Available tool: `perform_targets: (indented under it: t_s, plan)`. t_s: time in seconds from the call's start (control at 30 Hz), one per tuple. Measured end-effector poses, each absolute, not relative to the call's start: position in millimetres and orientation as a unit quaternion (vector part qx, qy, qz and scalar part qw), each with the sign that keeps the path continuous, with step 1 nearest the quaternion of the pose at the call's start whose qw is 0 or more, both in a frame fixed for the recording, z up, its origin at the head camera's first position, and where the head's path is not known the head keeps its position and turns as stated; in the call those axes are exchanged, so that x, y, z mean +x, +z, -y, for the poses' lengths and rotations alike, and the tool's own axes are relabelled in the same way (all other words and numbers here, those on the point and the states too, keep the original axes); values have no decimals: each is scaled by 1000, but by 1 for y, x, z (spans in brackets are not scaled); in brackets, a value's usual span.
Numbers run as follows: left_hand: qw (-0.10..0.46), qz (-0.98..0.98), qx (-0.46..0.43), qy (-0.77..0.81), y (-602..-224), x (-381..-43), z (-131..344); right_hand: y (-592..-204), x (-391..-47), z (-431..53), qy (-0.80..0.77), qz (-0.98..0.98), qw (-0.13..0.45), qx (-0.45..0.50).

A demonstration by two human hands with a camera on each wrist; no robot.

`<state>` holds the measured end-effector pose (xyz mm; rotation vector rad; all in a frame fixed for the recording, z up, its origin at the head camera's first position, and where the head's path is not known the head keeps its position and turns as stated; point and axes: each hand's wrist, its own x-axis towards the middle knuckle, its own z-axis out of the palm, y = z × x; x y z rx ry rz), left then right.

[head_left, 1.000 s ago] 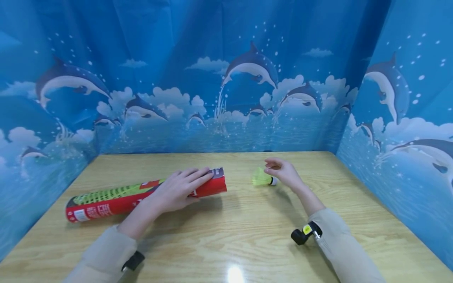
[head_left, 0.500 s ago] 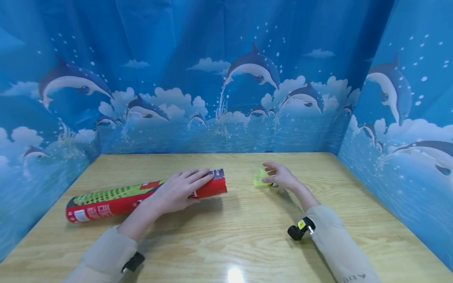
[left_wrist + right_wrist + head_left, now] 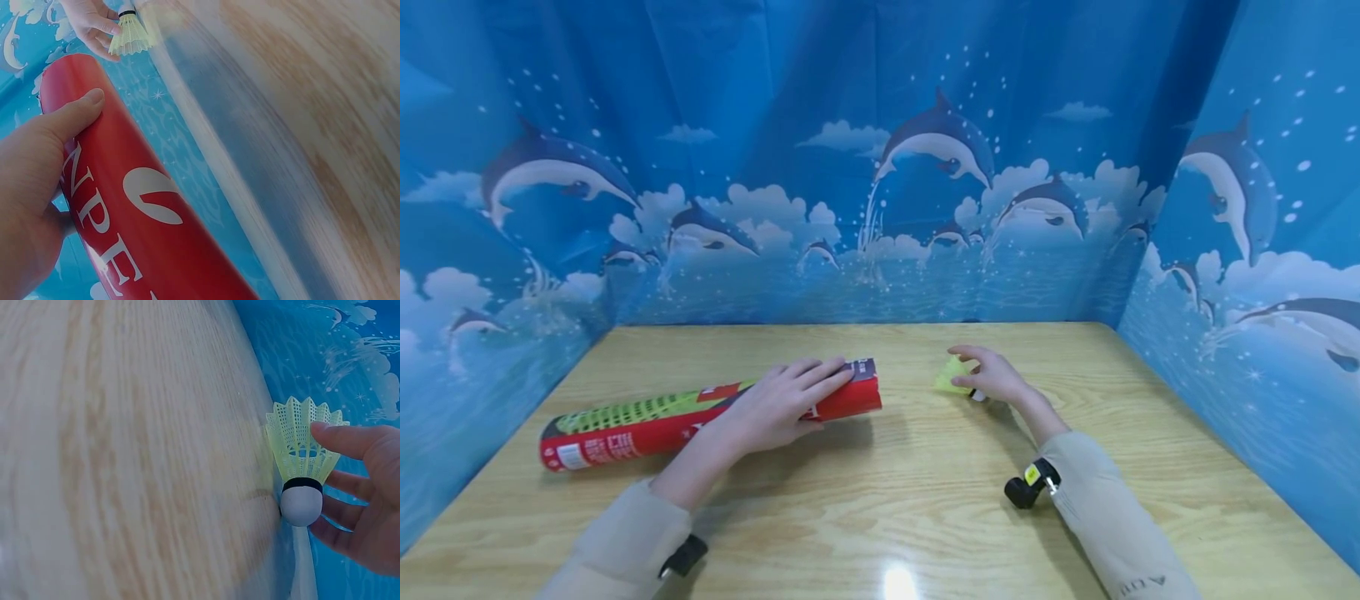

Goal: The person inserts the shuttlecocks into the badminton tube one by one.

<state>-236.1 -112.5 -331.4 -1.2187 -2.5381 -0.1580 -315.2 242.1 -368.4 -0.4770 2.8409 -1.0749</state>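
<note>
A red, green and black shuttlecock tube lies slantwise on the wooden table at the left. Near its right end my left hand grips it from above, thumb along the near side, as the left wrist view of the tube shows. To the right, a yellow shuttlecock lies on its side, its white cork toward me. My right hand pinches its skirt. In the right wrist view the thumb overlaps the front of the shuttlecock, and the other fingers reach behind it.
The wooden table runs back to a blue curtain printed with dolphins, which also hangs along the sides. A black wrist camera juts from the right sleeve close over the table; another black device sits at the left cuff.
My right hand has come down and left over the shuttlecock, its thumb and fingers closing round the skirt. The shuttlecock has turned slightly. My left hand and the tube have stayed put.
</note>
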Motion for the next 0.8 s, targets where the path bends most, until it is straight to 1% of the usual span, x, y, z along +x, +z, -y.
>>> perform_targets:
  t_s: [0.2,0.33,0.67,0.8]
  plan:
    - [162,888,-428,-53,-332,-237,112,-368,-314,-243,-316,-941,13,-124]
    - [158,889,-426,-53,-332,-236,112,-369,-313,-245,-315,-945,11,-94]
    - [156,892,-422,-52,-331,-235,111,-370,-310,-257,-330,-938,2,-101]
    - [158,891,-423,-50,-332,-237,112,-369,-309,-260,-334,-936,-11,-111]
